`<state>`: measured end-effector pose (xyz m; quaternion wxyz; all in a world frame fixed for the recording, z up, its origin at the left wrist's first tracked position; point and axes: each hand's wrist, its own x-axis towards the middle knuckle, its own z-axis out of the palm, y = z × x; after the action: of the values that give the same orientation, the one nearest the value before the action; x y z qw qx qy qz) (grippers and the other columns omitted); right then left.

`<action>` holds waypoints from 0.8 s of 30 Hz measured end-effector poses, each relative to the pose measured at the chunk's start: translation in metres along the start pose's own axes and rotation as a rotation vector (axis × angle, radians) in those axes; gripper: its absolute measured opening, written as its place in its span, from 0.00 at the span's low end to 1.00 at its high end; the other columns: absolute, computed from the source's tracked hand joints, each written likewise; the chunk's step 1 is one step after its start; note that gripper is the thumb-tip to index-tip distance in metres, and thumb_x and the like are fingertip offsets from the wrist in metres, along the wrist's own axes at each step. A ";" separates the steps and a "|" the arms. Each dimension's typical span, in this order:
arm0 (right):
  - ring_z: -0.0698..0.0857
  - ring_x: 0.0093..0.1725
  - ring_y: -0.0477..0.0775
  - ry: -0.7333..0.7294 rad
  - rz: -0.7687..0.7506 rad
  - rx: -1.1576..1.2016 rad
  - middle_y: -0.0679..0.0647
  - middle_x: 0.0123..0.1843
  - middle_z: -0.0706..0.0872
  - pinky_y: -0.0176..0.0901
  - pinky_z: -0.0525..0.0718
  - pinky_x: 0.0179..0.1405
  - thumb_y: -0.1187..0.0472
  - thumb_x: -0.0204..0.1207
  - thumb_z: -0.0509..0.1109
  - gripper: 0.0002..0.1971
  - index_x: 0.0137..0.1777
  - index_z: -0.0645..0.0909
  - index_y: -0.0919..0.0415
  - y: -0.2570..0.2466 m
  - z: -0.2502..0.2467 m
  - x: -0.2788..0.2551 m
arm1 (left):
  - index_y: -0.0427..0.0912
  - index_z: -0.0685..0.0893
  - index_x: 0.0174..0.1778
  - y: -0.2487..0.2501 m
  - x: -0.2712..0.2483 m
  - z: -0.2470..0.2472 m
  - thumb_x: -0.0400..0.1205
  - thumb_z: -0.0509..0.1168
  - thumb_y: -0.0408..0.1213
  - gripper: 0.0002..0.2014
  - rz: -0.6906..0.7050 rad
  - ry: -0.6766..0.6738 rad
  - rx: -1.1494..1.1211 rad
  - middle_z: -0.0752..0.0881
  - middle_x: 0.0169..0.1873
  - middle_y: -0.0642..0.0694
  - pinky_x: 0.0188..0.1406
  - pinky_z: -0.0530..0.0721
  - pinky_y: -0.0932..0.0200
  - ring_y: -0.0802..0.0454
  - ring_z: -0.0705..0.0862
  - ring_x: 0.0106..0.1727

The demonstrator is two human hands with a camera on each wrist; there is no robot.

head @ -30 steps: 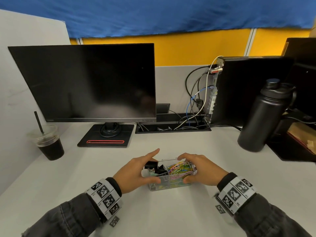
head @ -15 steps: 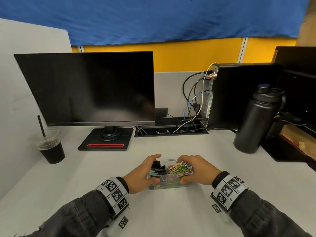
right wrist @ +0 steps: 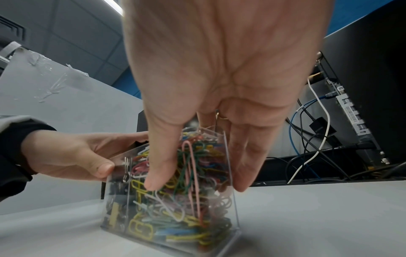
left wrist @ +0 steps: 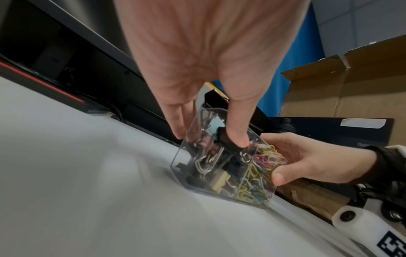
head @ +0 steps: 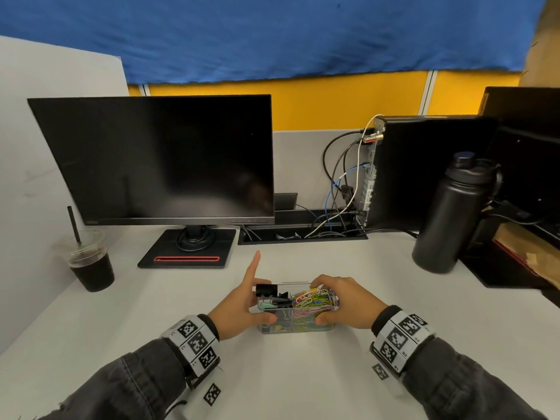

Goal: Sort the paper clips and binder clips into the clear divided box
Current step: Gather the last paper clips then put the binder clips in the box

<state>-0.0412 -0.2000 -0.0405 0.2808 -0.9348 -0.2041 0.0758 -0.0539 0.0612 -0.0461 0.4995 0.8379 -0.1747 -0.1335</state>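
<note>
Binder clips [head: 266, 290] sit in the left half of the clear box [head: 295, 328] on the counter [head: 303, 374]. My left hand [head: 233, 310] pinches that end.

And the right half?

Paper clips [head: 315, 300], piled high. My right hand [head: 348, 301] wraps its fingers [right wrist: 243, 165] round that end. I think I should keep it flat so none spill.

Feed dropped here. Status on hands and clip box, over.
Left hand grips clear divided box, binder-clip end; right hand, paper-clip end. Black binder clip sticks above rim.

The left hand [left wrist: 211, 60] holds the clear box [left wrist: 183, 156] at its binder clips [left wrist: 208, 160], the right hand [left wrist: 314, 161] at its paper clips [left wrist: 265, 161].
</note>
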 end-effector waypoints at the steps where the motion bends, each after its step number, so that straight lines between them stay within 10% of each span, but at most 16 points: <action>1: 0.84 0.52 0.48 0.003 0.004 -0.002 0.50 0.57 0.85 0.41 0.85 0.54 0.54 0.64 0.82 0.30 0.66 0.75 0.50 -0.001 0.001 0.000 | 0.68 0.32 0.77 0.000 0.000 0.001 0.76 0.72 0.30 0.56 -0.004 -0.020 0.005 0.76 0.68 0.55 0.66 0.78 0.63 0.58 0.82 0.64; 8: 0.83 0.55 0.49 -0.006 0.049 -0.029 0.52 0.60 0.84 0.42 0.85 0.57 0.53 0.64 0.82 0.31 0.66 0.74 0.49 -0.005 0.001 0.004 | 0.71 0.22 0.69 0.006 -0.001 0.008 0.81 0.65 0.29 0.54 0.001 -0.070 0.003 0.67 0.75 0.51 0.64 0.80 0.62 0.54 0.76 0.70; 13: 0.74 0.69 0.50 -0.042 0.102 0.005 0.53 0.72 0.73 0.45 0.74 0.70 0.52 0.61 0.84 0.49 0.79 0.59 0.47 -0.004 -0.003 -0.008 | 0.67 0.22 0.72 0.008 -0.010 -0.005 0.74 0.74 0.33 0.62 -0.035 0.070 -0.008 0.54 0.82 0.50 0.77 0.62 0.43 0.45 0.62 0.80; 24: 0.78 0.64 0.54 -0.038 0.115 0.021 0.56 0.71 0.75 0.46 0.79 0.65 0.55 0.62 0.84 0.53 0.82 0.52 0.49 -0.010 -0.004 -0.020 | 0.51 0.39 0.82 0.000 -0.031 -0.015 0.78 0.69 0.43 0.48 -0.169 -0.008 0.215 0.69 0.76 0.49 0.62 0.71 0.65 0.51 0.70 0.74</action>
<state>-0.0619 -0.2029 -0.0314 0.2821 -0.9403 -0.1545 0.1116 -0.0756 0.0864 -0.0372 0.3930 0.8979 -0.1189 -0.1588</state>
